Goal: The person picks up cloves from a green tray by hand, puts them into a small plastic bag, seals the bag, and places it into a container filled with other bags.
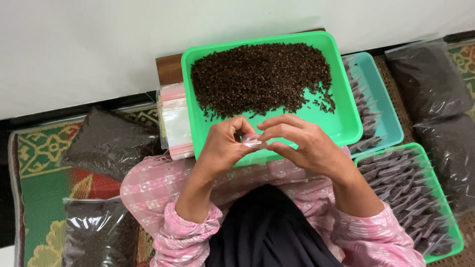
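both hands, left (225, 146) and right (302, 141), pinch a small clear packet (253, 141) at 6 o'clock of the green tray (346, 126) of cloves (260, 79).

White wall (74, 44) behind, patterned floor mat (44, 148) w/ green, red.

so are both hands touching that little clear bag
Touching. The head view shows the fingertips of the left hand and right hand pinching the small clear bag between them, above the green tray of cloves.
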